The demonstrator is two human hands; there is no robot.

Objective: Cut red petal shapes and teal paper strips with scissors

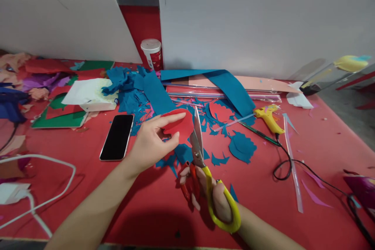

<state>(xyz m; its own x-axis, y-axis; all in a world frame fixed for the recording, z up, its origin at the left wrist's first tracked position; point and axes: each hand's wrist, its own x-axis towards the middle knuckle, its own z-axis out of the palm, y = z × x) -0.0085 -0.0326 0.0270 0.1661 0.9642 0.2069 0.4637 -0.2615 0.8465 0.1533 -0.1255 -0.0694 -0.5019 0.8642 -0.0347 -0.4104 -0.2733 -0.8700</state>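
My left hand [155, 138] pinches a red paper piece [180, 125] between thumb and fingers, above the middle of the table. Just to its right, my right hand [215, 195] grips scissors [197, 140] with yellow handles, the blades pointing up and away beside the paper's right edge. The blades look slightly apart. A red-handled tool [187, 187] also sits among the fingers of my right hand. Blue paper scraps [219, 159] lie under and around both hands. A scalloped blue cutout [242, 146] and a scalloped red cutout [221, 112] rest to the right.
A black-screened phone [116, 137] lies left of my left hand. A yellow glue gun [269, 119] with a black cord is at the right. Blue paper strips [234, 86], a lidded cup [151, 52] and a white cable [70, 168] are on the red table [146, 211].
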